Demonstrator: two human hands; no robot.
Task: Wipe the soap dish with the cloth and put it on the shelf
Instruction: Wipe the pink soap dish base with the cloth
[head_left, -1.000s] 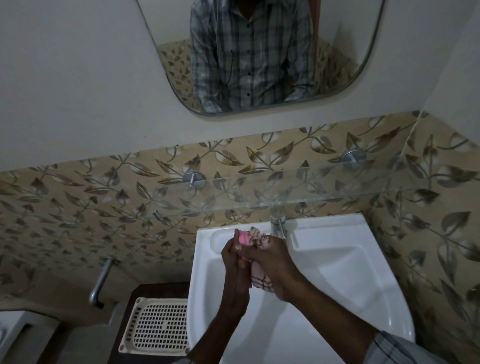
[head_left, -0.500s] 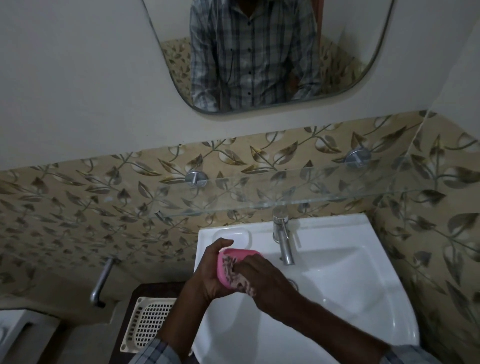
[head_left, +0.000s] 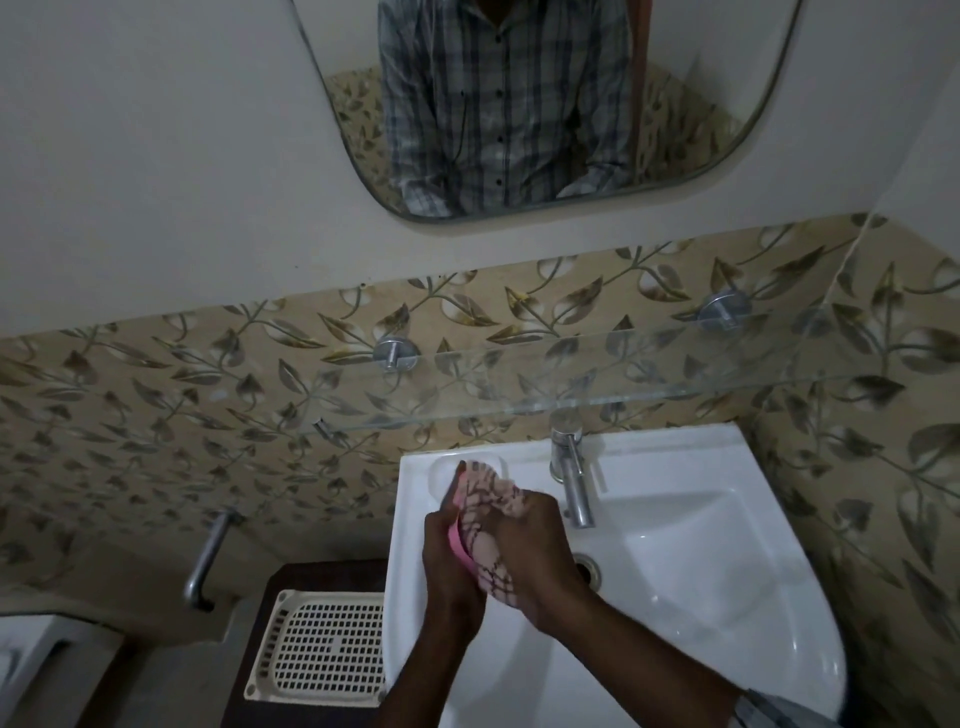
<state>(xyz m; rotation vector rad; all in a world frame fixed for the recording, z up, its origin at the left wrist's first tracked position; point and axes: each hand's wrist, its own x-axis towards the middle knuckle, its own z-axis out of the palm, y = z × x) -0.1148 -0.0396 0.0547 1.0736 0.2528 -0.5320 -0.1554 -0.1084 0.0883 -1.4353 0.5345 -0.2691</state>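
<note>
Over the left side of the white sink (head_left: 675, 571), my left hand (head_left: 447, 561) holds a pink soap dish (head_left: 457, 538) on edge; only a thin pink strip of it shows. My right hand (head_left: 535, 556) presses a pale checked cloth (head_left: 483, 514) against the dish's face, covering most of it. The glass shelf (head_left: 649, 384) runs along the tiled wall above the sink and nothing stands on it.
A chrome tap (head_left: 571, 473) stands just right of my hands. A white perforated plastic tray (head_left: 322, 649) lies on a dark stand left of the sink. A metal pipe (head_left: 208, 556) juts from the tiled wall at the left. A mirror (head_left: 519, 104) hangs above.
My hands have turned the dish from facing me back onto its edge. The cloth now covers its face and sticks out above my fingers.
</note>
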